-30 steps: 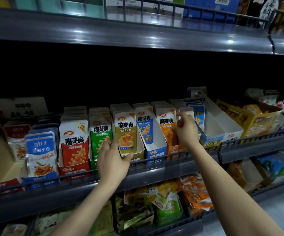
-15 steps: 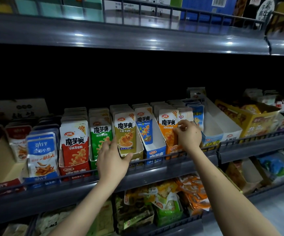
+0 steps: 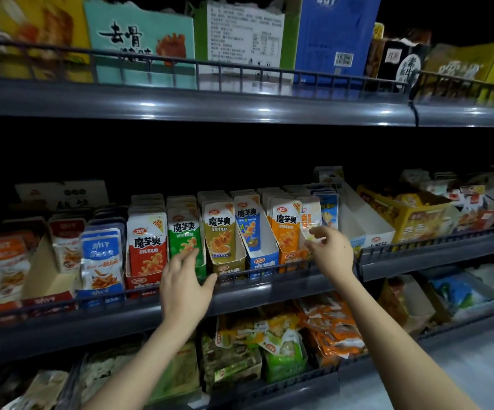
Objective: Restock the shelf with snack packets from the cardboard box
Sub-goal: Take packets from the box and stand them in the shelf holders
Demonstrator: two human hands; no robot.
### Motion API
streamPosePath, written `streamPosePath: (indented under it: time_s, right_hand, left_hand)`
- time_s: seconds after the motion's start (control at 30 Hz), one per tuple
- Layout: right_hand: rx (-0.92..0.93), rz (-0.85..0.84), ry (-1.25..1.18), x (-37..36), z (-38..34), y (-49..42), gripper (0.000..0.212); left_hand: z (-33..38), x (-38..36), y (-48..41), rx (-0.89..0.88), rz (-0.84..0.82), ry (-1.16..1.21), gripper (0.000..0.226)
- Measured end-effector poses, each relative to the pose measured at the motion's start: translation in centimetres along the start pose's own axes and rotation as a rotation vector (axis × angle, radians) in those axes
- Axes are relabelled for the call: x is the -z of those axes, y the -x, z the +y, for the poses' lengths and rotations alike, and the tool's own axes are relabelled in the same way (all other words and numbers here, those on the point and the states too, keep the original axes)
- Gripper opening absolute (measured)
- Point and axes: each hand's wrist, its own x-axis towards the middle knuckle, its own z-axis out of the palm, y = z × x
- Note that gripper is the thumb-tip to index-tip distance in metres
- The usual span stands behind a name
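Your middle shelf (image 3: pixel 269 295) runs across the view, with upright rows of snack packets (image 3: pixel 220 229) behind its front rail. Your left hand (image 3: pixel 185 287) hangs at the rail before the green packets (image 3: pixel 185 235), fingers spread and loose, holding nothing. Your right hand (image 3: pixel 333 255) is open too, its fingers loosely out just beside the pale packet (image 3: pixel 310 216) next to the orange row (image 3: pixel 285 229). You cannot tell whether they touch it.

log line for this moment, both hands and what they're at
left hand: open, before green packets | right hand: open, near pale packet beside orange packets | held: nothing
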Motion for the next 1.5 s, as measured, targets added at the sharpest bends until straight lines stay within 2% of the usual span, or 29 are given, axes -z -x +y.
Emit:
streamPosePath:
  time_s: [0.17, 0.43, 0.57, 0.87, 0.97, 1.1, 1.2, 1.3, 1.4, 1.5]
  right_hand:
    - [0.042, -0.148, -0.116, 1.5, -2.3, 7.6, 0.02]
    - [0.045, -0.592, -0.196, -2.2, -3.6, 22.4, 0.004]
    - [-0.063, -0.789, -0.15, -6.5, -1.5, 30.0, 0.007]
    - [-0.227, -1.022, -0.075, -13.4, 4.2, 41.9, 0.007]
    - [-0.292, -1.068, -0.042, -15.6, 6.2, 44.1, 0.018]
    - [-0.35, -1.086, 0.006, -18.4, 8.4, 46.2, 0.021]
    - [-0.475, -1.093, 0.025, -20.3, 9.7, 47.3, 0.037]
    - [-0.622, -1.027, 0.018, -22.4, 10.8, 47.2, 0.051]
    - [-0.8, -0.953, -0.006, -24.6, 12.0, 46.7, 0.056]
    - [-0.898, -0.903, -0.057, -26.1, 13.3, 46.7, 0.066]
  left_hand:
    - [-3.1, 3.3, 5.3, 0.042, -0.022, -0.048, 0.052]
    - [-13.8, 6.3, 17.6, 0.196, -0.09, -0.13, 0.032]
    - [-19.7, 5.9, 24.4, 0.362, -0.152, -0.187, 0.031]
    - [-26.7, 3.6, 34.4, 0.559, -0.258, -0.237, 0.027]
    - [-28.6, 2.5, 36.0, 0.6, -0.266, -0.248, 0.035]
    - [-31.0, 0.6, 37.0, 0.629, -0.343, -0.298, 0.051]
    - [-32.2, -1.0, 37.2, 0.61, -0.361, -0.275, 0.057]
    - [-32.7, -2.4, 36.7, 0.631, -0.34, -0.254, 0.06]
    - [-33.0, -3.9, 36.3, 0.695, -0.295, -0.235, 0.064]
    - [-32.8, -5.0, 36.4, 0.717, -0.271, -0.253, 0.072]
